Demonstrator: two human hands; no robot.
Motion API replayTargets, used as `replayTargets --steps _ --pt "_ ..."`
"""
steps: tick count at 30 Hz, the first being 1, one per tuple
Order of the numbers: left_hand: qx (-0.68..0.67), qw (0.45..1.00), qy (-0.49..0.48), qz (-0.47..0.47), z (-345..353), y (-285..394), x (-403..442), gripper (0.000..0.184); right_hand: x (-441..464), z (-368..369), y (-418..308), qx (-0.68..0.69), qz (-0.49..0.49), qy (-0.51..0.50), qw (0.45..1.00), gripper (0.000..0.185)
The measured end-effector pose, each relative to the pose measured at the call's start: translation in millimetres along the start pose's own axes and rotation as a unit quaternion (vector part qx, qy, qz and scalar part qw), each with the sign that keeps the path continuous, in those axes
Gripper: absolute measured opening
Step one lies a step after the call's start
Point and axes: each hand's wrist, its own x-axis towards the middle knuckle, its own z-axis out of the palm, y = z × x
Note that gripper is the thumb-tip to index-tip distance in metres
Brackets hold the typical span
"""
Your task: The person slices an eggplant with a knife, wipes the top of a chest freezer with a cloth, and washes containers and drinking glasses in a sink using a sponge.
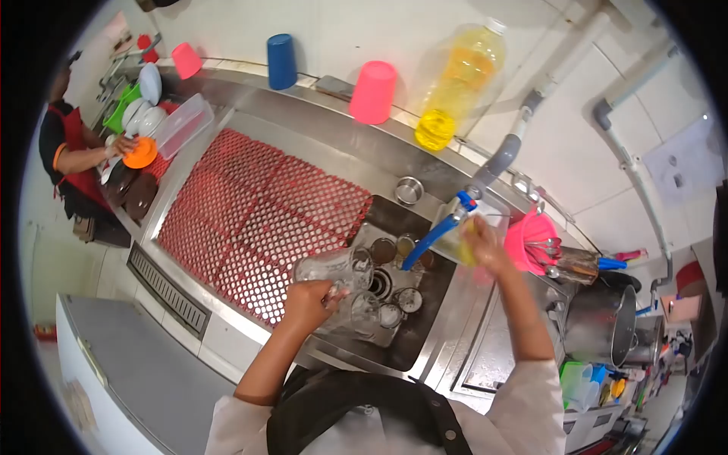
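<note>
My left hand is closed round the handle of a clear glass pitcher, which lies tilted over the left side of the sink. Several glasses stand in the sink near the drain. Over the clear plastic tub to the right of the sink, my right hand is closed on a yellow sponge, slightly blurred. A blue hose hangs from the tap between my hands.
A red perforated mat covers the left counter. Cups and a yellow liquid bottle line the back ledge. A pink utensil container and large pot stand right. Far left, another person holds an orange item.
</note>
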Motion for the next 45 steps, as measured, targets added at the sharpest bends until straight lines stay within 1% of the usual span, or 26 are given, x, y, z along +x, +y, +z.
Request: replayTargets --steps 1,2,3,4,5,7,9,10,12,13,16,19,25,26,30,31,34,35,36,38,40,41,42,43,44,45 --pt "-0.003 1.000 0.017 0.001 1 0 4 0.043 -22 21 1 0.075 -0.055 -0.091 0.991 0.024" --pt "-0.002 1.000 0.020 -0.004 2 1 6 0.044 -45 44 2 0.149 -0.109 -0.179 0.966 0.029" --pt "-0.003 1.000 0.022 -0.008 2 2 9 0.044 -69 71 -10 0.048 -0.181 -0.209 0.960 0.034" --pt "-0.004 1.000 0.024 -0.012 3 5 10 0.045 -84 100 -12 0.080 -0.174 -0.252 0.948 0.040" --pt "-0.011 1.000 0.011 -0.009 4 8 12 0.038 -91 124 -19 -0.066 -0.205 -0.263 0.940 0.037" --pt "-0.026 0.999 -0.019 -0.001 5 16 13 0.025 -75 179 15 -0.079 -0.351 -0.308 0.880 0.024" --pt "-0.031 0.996 0.003 0.089 23 18 14 0.022 -53 234 46 -0.199 -0.423 -0.291 0.835 0.021" --pt "-0.034 0.991 0.012 0.132 31 18 11 0.021 -47 251 58 -0.237 -0.420 -0.298 0.824 0.021" --pt "-0.015 0.990 0.000 0.141 35 17 12 0.016 -41 258 67 -0.264 -0.383 -0.329 0.821 0.021" --pt "-0.006 0.989 -0.007 0.145 37 13 12 0.014 -42 258 65 -0.260 -0.375 -0.337 0.824 0.021" --pt "-0.029 0.994 -0.014 0.108 38 -6 10 0.011 -42 249 63 -0.237 -0.361 -0.346 0.833 0.022" --pt "-0.034 0.995 -0.033 0.089 29 7 7 0.011 -43 240 61 -0.211 -0.355 -0.348 0.842 0.022" --pt "-0.020 0.990 -0.014 0.140 39 17 7 0.009 -48 246 62 -0.193 -0.340 -0.351 0.851 0.023" --pt "-0.050 0.990 -0.018 0.134 37 12 10 0.009 -48 244 60 -0.187 -0.335 -0.349 0.855 0.023" --pt "-0.045 0.990 -0.023 0.131 32 15 3 0.009 -53 236 57 -0.142 -0.323 -0.346 0.869 0.024" --pt "-0.042 0.990 -0.025 0.136 33 21 3 0.008 -52 239 60 -0.151 -0.326 -0.351 0.865 0.024" --pt "-0.038 0.987 -0.007 0.159 40 28 12 0.009 -52 246 60 -0.141 -0.287 -0.376 0.870 0.025" --pt "-0.034 0.986 -0.001 0.162 41 26 12 0.010 -52 245 59 -0.127 -0.259 -0.386 0.876 0.026" --pt "-0.039 0.987 -0.005 0.154 41 22 12 0.013 -53 242 60 -0.083 -0.197 -0.399 0.892 0.026" --pt "-0.048 0.990 -0.007 0.134 39 14 11 0.023 -66 215 45 0.046 -0.026 -0.405 0.913 0.027" --pt "-0.050 0.993 0.003 0.108 33 16 10 0.027 -80 173 24 0.221 0.159 -0.369 0.889 0.028" --pt "-0.053 0.994 0.007 0.096 32 18 9 0.029 -86 148 12 0.287 0.224 -0.335 0.869 0.028" --pt "-0.061 0.994 0.024 0.084 34 17 9 0.034 -88 127 3 0.282 0.200 -0.281 0.895 0.031" --pt "-0.051 0.997 0.009 0.059 29 20 9 0.033 -86 106 -1 0.276 0.173 -0.224 0.919 0.034" --pt "-0.042 0.998 -0.008 0.037 21 27 9 0.032 -76 81 -5 0.094 0.076 -0.150 0.981 0.035" --pt "-0.032 0.999 -0.024 0.018 14 34 12 0.031 -63 53 -11 -0.094 -0.025 -0.065 0.993 0.036"
